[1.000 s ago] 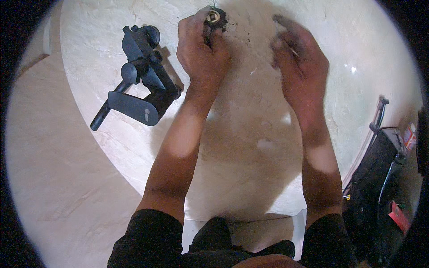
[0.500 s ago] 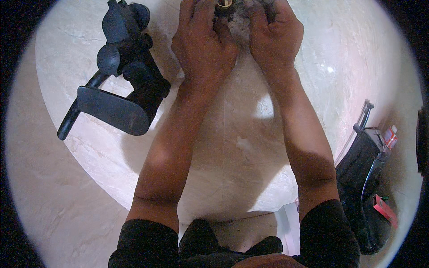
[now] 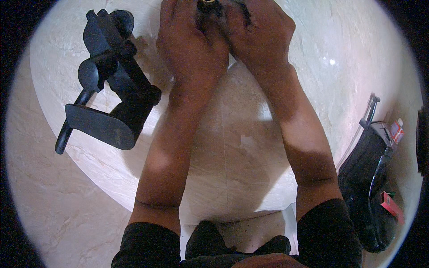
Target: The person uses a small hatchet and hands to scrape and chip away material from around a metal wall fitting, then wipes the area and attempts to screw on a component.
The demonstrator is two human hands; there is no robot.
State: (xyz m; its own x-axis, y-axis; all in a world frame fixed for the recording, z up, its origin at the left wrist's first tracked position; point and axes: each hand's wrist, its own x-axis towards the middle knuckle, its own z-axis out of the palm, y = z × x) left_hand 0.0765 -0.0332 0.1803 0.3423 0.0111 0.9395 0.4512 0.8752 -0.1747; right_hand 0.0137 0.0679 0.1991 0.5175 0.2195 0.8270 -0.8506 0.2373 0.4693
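My left hand (image 3: 192,49) and my right hand (image 3: 263,40) are close together at the top of the view, fingers curled. Between them is a small dark object (image 3: 210,12) with a gold-coloured ring at its top, cut off by the upper edge. Its kind cannot be made out. Both hands seem closed on it, though most fingertips are hidden behind the hands or out of frame. A black jointed device like a handheld camera gimbal (image 3: 100,120), with round motor housings and a flat plate, lies left of my left hand, apart from it.
Under my forearms is a pale, marbled, glossy surface (image 3: 228,156) with a curved left edge. On the right lies a long black bag-like thing (image 3: 364,152) with a shiny edge and a metal rod (image 3: 371,109). A small red box (image 3: 392,207) sits by it.
My hands have drawn closer together and shifted slightly left, with the dark object between them. The gimbal-like device now appears lower and farther left, as the whole view has shifted.
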